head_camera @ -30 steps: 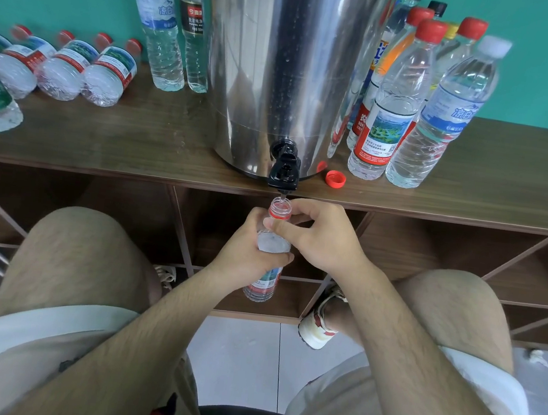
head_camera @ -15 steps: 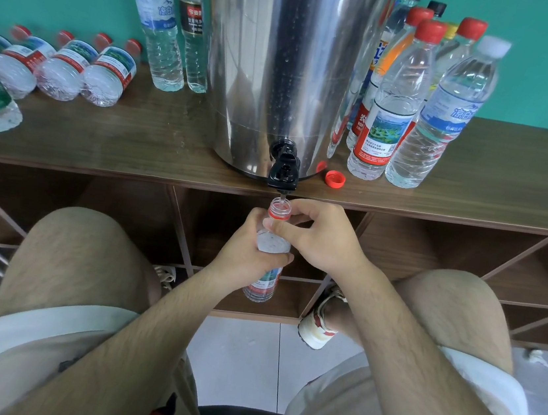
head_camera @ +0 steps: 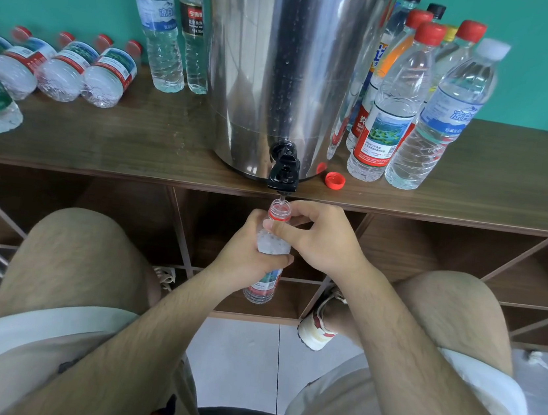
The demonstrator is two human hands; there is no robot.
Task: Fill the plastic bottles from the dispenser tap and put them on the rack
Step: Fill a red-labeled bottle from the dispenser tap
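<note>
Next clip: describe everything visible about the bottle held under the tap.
The bottle is small, clear plastic, uncapped, with a red neck ring and a red, white and green label low on its body. It stands roughly upright, mouth just below the black tap. Bubbly water shows at its shoulder. The left hand grips its middle; the right hand pinches it near the neck.

Light: bright, even, soft.
Glare: vertical streaks on the steel dispenser (head_camera: 282,70).
Shadows: deep under the tabletop (head_camera: 101,138).
Edges: wide-angle bowing; white cap (head_camera: 494,48) slightly blurred.
</note>
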